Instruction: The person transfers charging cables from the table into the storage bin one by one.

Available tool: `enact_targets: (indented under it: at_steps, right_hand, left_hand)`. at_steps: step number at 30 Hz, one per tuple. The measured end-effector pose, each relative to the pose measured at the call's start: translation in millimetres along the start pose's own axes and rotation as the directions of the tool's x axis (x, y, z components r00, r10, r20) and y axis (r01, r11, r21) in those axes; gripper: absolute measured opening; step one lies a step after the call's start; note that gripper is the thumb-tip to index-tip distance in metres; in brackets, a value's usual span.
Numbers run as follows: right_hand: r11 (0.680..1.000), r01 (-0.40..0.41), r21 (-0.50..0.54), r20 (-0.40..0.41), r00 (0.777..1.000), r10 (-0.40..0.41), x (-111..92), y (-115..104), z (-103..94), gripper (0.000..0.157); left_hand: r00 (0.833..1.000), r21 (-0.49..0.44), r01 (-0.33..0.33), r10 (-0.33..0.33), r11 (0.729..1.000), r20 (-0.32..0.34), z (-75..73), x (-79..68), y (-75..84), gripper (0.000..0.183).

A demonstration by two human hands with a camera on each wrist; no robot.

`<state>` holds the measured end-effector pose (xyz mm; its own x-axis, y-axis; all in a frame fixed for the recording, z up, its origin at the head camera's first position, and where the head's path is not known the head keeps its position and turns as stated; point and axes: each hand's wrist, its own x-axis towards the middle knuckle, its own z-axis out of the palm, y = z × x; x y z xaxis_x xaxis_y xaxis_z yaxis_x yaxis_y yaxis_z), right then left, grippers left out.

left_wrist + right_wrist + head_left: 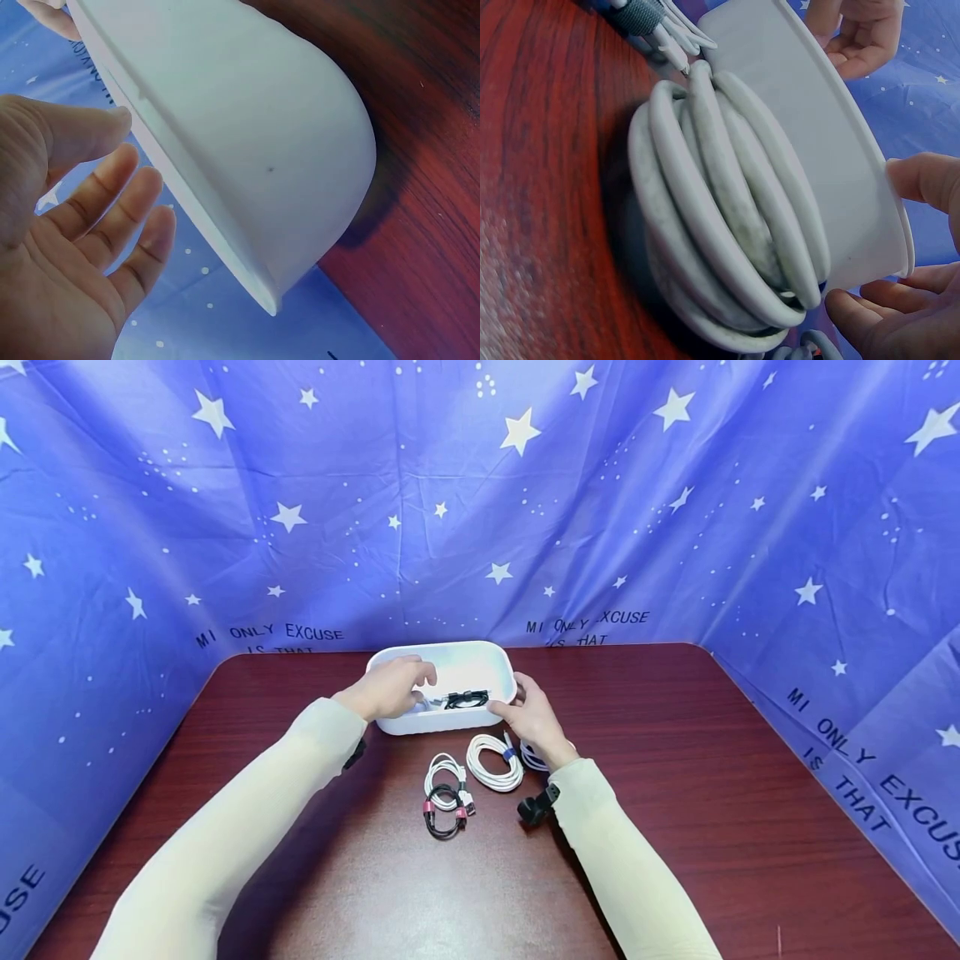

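Note:
A white oblong box (472, 664) stands near the table's back edge. Inside lie a bundled black cable (467, 699) and, close to my left fingertips, a white cable (423, 704). My left hand (390, 687) reaches over the box's left end with fingers loosely bent; nothing shows in its grasp in the left wrist view. At the opposite end, my right hand (534, 714) holds the box by its rim, thumb on the front edge and fingers round the outside. Under that wrist sits a thick white coiled cable (727, 172), partly hidden in the head view.
In front of the box lies a white coil with a blue tie (477, 768). Left of it, a white USB cable (438, 760) overlaps a black cable with red bands (442, 836). A starry blue curtain (450, 560) encloses the dark red table (675, 777).

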<state>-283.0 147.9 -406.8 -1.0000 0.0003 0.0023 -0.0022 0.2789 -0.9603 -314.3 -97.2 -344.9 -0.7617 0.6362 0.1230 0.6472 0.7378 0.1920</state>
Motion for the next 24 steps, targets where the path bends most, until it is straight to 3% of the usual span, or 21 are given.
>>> enact_targets:
  at_steps: [24]
  right_hand:
    - [1.0, 0.016, -0.009, -0.003, 1.0, -0.016, -0.2, 0.5, -1.1, 0.075]
  left_hand:
    - [0.996, -0.018, -0.048, 0.047, 0.999, -0.079, 0.6, -18.6, 12.5, 0.022]
